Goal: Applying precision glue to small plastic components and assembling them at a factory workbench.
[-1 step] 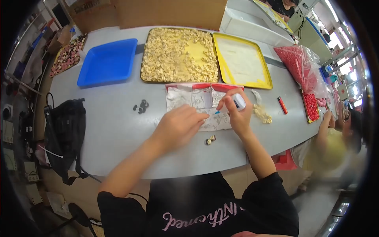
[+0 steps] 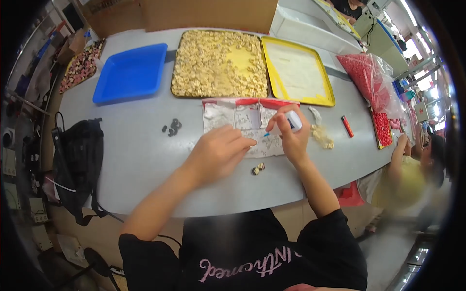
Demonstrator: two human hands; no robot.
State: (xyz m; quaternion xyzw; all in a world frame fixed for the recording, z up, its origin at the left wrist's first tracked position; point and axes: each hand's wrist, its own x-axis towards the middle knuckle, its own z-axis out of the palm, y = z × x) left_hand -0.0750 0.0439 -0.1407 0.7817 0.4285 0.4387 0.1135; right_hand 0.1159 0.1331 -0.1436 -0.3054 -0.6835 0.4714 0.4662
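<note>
My right hand is wrapped around a small white squeeze bottle. A thin blue tip points left from it, close to my left fingertips. My left hand has its fingers drawn together over a white, grey-spotted sheet; whatever they pinch is too small or hidden to name. Behind the hands, the sheet meets a shallow divided box with a red edge. Just in front of it lie a couple of small black-and-cream pieces.
A yellow tray of cream pieces, a blue tray and a paper-lined yellow tray stand behind. Black bits lie left; a red lighter and cream scraps right. A black bag hangs at the left edge.
</note>
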